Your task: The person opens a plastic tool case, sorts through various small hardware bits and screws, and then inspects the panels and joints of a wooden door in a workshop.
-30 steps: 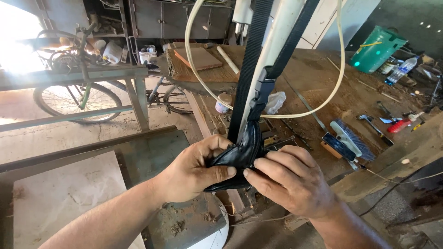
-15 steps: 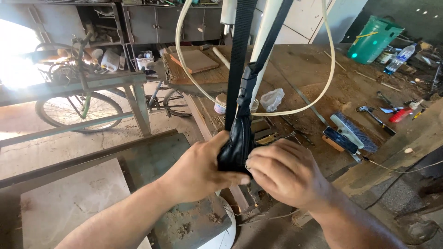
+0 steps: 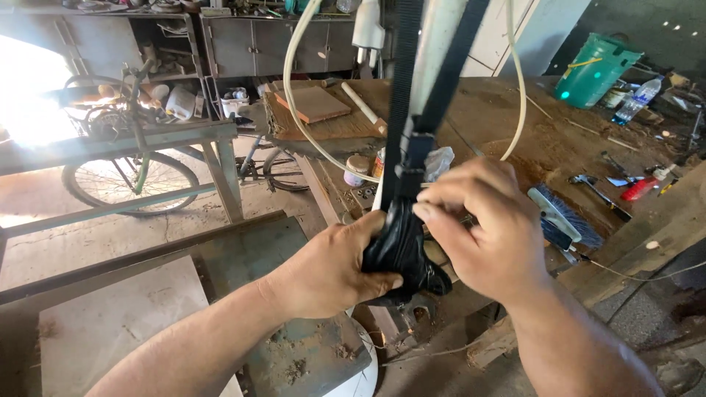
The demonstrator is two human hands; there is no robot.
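Your left hand (image 3: 331, 268) is clenched around a small black leather pouch (image 3: 401, 254), thumb pressed on its front, holding it bunched at chest height above the floor. The pouch hangs from a black webbing strap (image 3: 403, 88) that runs up out of view, with a black plastic buckle (image 3: 413, 158) just above it. Your right hand (image 3: 482, 231) comes over from the right, fingers (image 3: 441, 213) curled onto the pouch's top edge just below the buckle, gripping it. Behind the strap: a cream hose loop (image 3: 294, 95) and a dusty wooden desk (image 3: 515, 125) carrying a blue-bristled brush (image 3: 562, 213). A green bucket (image 3: 596, 70) sits far right, a bicycle (image 3: 132, 169) left.
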